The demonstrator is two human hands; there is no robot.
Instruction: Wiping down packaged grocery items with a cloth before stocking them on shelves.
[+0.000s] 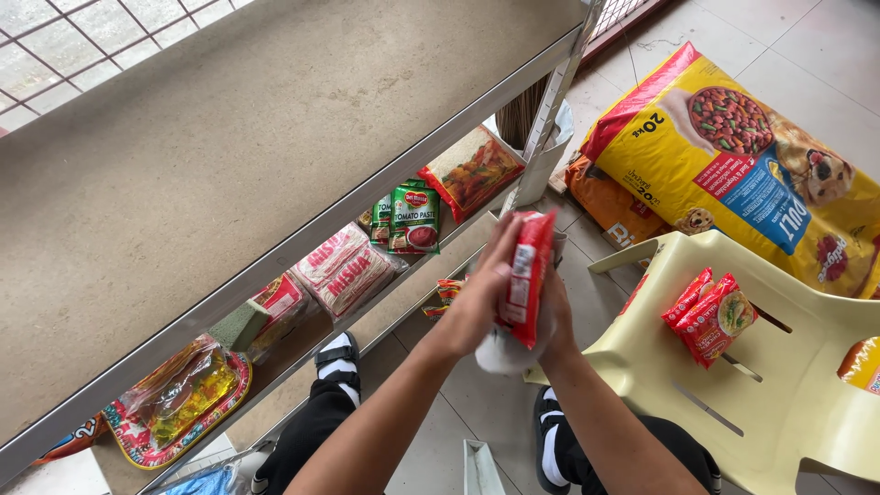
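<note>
A red packet [527, 275] stands on edge between my two hands, in front of the metal shelf unit [302, 238]. My left hand [481, 298] presses its left face. My right hand [550, 321] is behind it, holding it together with a white cloth [500, 356] that bulges out below. Both hands hover above the tiled floor, left of a cream plastic chair [733, 385]. Two more red noodle packets [710, 314] lie on the chair seat.
The lower shelf holds green tomato paste pouches [412, 218], white noodle packs [344, 268], a red bag [472, 171] and a green sponge [236, 325]. A big yellow dog food bag [742, 165] lies on the floor at right, over an orange bag [610, 203].
</note>
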